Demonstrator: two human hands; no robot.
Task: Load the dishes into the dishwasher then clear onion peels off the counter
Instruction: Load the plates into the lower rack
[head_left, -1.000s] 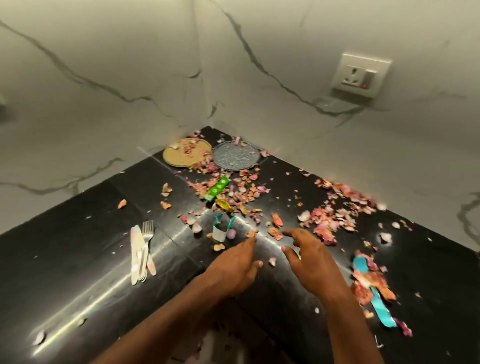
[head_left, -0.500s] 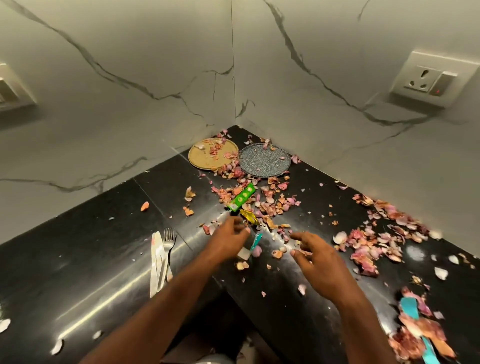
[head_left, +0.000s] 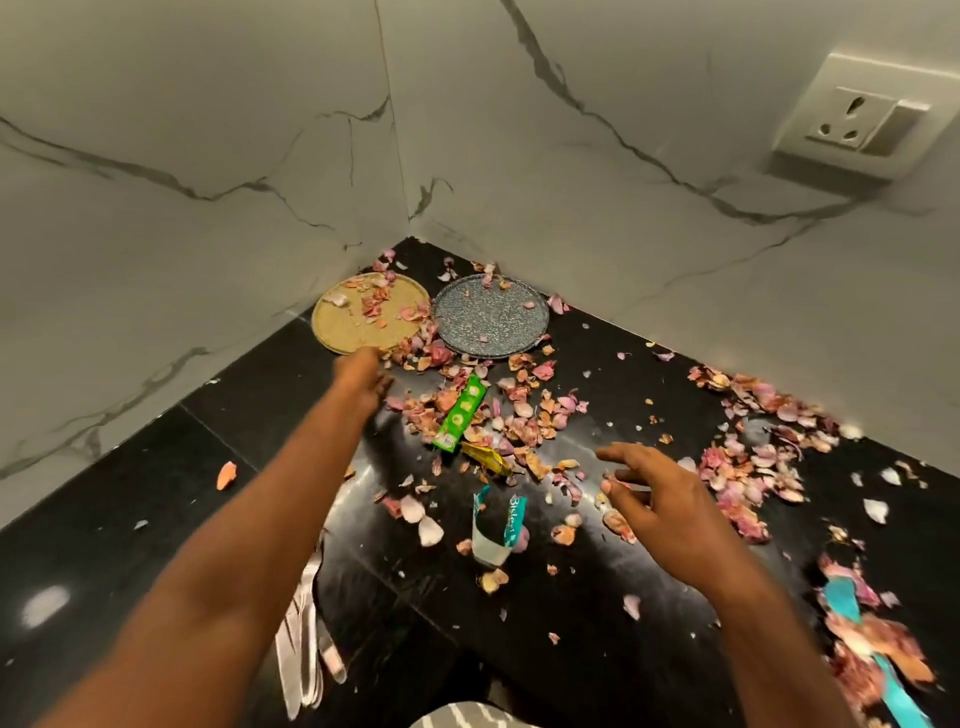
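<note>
Black counter (head_left: 130, 519), left hand (head_left: 363, 379) at gold plate (head_left: 353, 322) (grip unclear), right hand (head_left: 654, 499) spread empty, cutlery (head_left: 304, 639) half-hidden.

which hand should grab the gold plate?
Left. The left hand is already at the near rim of the gold plate; the right hand hovers open over onion peels, farther away.

White marble walls (head_left: 208, 156) meet in a corner at twelve o'clock; a socket (head_left: 857, 119) sits at two; glossy black counter (head_left: 130, 519) below.

Two plates (head_left: 488, 317) side by side in counter (head_left: 130, 519) corner; peels (head_left: 519, 410) before them.
</note>
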